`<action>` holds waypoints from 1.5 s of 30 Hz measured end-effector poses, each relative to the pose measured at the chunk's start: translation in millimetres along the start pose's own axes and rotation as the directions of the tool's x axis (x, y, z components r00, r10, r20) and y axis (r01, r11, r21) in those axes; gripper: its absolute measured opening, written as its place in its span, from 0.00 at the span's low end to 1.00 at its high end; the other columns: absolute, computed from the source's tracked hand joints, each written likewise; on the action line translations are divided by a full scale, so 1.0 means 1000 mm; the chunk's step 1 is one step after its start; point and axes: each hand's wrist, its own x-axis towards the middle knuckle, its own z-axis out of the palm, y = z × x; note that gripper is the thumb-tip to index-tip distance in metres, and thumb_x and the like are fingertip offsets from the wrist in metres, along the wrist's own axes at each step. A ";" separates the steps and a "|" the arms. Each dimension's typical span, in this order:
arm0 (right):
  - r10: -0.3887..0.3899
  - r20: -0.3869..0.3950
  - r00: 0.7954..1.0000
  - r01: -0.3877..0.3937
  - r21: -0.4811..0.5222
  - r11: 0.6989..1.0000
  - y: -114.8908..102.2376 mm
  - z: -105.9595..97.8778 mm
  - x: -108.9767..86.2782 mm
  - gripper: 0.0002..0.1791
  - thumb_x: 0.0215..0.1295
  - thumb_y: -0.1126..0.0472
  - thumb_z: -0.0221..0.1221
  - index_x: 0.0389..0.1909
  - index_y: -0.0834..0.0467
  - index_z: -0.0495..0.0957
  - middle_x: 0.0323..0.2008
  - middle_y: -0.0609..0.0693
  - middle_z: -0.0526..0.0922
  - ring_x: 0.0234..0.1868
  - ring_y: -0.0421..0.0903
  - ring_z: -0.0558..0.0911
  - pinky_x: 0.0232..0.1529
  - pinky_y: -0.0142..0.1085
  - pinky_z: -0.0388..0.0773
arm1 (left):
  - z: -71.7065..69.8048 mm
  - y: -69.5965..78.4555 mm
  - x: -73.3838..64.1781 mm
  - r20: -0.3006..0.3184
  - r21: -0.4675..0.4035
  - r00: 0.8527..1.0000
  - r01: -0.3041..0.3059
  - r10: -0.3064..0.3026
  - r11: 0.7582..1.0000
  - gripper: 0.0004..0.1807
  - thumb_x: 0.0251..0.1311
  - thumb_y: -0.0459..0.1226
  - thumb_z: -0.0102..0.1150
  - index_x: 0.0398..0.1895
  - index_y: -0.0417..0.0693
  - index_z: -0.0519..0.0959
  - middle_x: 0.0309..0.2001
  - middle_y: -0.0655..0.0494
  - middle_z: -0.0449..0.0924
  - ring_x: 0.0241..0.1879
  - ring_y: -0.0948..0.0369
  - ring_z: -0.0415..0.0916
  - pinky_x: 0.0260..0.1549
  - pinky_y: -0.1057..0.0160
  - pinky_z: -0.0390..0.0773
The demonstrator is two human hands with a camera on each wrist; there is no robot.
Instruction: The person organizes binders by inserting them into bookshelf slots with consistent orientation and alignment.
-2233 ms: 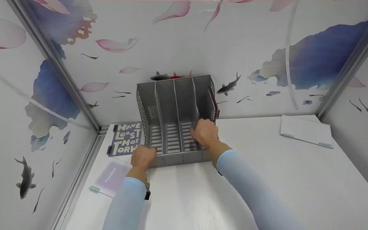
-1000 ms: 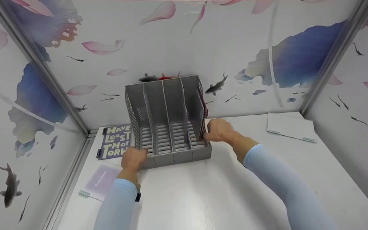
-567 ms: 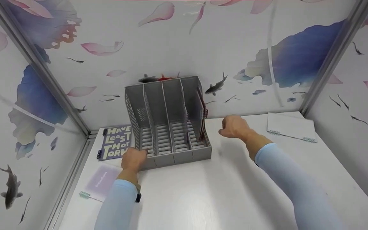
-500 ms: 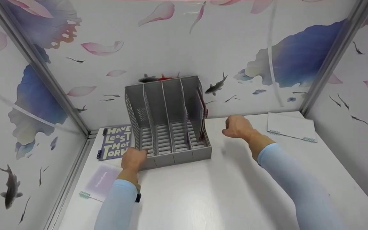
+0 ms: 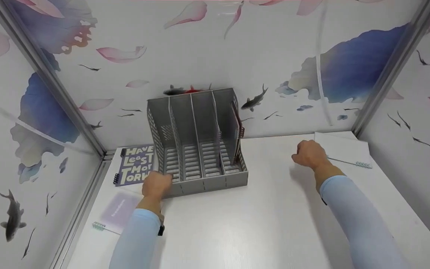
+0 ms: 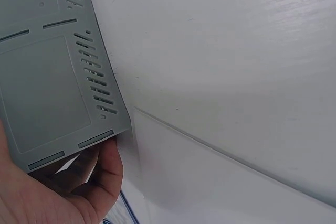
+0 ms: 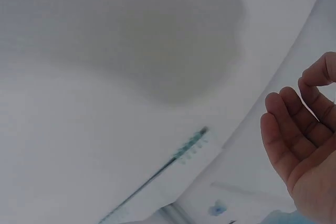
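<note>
1. Steadying the grey file rack (image 5: 196, 149) is our left hand (image 5: 156, 185), whose fingers curl round its front left corner; in the left wrist view the thumb (image 6: 107, 169) hooks under the rack's slotted edge (image 6: 63, 93). We judge that this grip keeps the light plastic rack from sliding on the smooth white bench (image 5: 259, 224).

2. Our right hand (image 5: 309, 154) hovers over the bench, well apart from the rack and just beside the white spiral notebook (image 5: 345, 149) that lies flat near the right wall. Its fingers (image 7: 294, 124) hang loosely bent and hold nothing; the palm shows bare in the right wrist view.

3. The rack stands against the back wall with four upright slots. A dark red notebook (image 5: 238, 129) stands on edge in the rightmost slot, leaning on the outer side wall, which we take to be what holds it upright. The other three slots show only their slatted floors.

4. Left of the rack a purple notebook (image 5: 137, 164) lies flat, its black spiral binding toward the left wall. Its cover reads, as far as we can see, "HAVE", "LEAST", "MOT" and "TORW" in large pale letters; the rack hides the rest.

5. Nearer to us a pale lilac notebook (image 5: 120, 211) lies flat with one small word on it, which looks like "freedom", though it is too small for us to be sure.
</note>
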 end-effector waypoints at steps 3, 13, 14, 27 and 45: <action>0.042 0.010 0.999 -0.042 -0.007 0.999 0.018 0.000 -0.004 0.22 0.70 0.56 0.60 0.49 0.72 0.88 0.46 0.71 0.93 0.41 0.64 0.90 0.48 0.63 0.88 | 0.000 -0.001 -0.001 -0.002 0.000 1.000 0.006 -0.006 1.000 0.31 0.77 0.51 0.55 0.66 0.33 0.81 0.59 0.36 0.88 0.54 0.43 0.85 0.56 0.42 0.83; 0.123 -0.021 0.992 -0.124 -0.049 0.991 0.056 0.008 -0.013 0.25 0.73 0.57 0.62 0.56 0.76 0.81 0.51 0.76 0.87 0.48 0.71 0.88 0.55 0.67 0.86 | 0.000 0.000 0.001 0.012 0.013 1.000 0.012 -0.012 1.000 0.31 0.77 0.51 0.54 0.67 0.33 0.81 0.59 0.37 0.88 0.52 0.45 0.83 0.54 0.43 0.83; 0.125 -0.018 0.992 -0.126 -0.058 0.990 0.059 0.010 -0.014 0.27 0.73 0.57 0.62 0.58 0.77 0.78 0.54 0.78 0.85 0.52 0.74 0.87 0.57 0.68 0.85 | 0.000 0.001 0.001 0.011 0.015 1.000 0.012 -0.013 1.000 0.31 0.76 0.51 0.54 0.66 0.34 0.81 0.58 0.37 0.89 0.51 0.45 0.84 0.53 0.43 0.84; 0.213 0.100 0.972 -0.202 -0.108 0.973 0.029 0.011 -0.051 0.39 0.86 0.57 0.49 0.82 0.81 0.50 0.75 0.86 0.60 0.75 0.85 0.66 0.76 0.77 0.66 | 0.001 0.002 0.001 -0.013 -0.004 1.000 0.022 -0.022 1.000 0.28 0.75 0.49 0.55 0.63 0.34 0.83 0.55 0.38 0.90 0.50 0.45 0.84 0.56 0.43 0.84; 0.127 0.119 0.985 -0.103 -0.194 0.976 0.023 0.021 -0.054 0.35 0.87 0.59 0.46 0.76 0.86 0.54 0.68 0.87 0.64 0.70 0.83 0.72 0.72 0.78 0.69 | 0.001 0.003 0.001 -0.004 -0.009 1.000 0.025 -0.025 1.000 0.29 0.76 0.51 0.56 0.63 0.36 0.83 0.56 0.38 0.90 0.51 0.44 0.85 0.56 0.42 0.84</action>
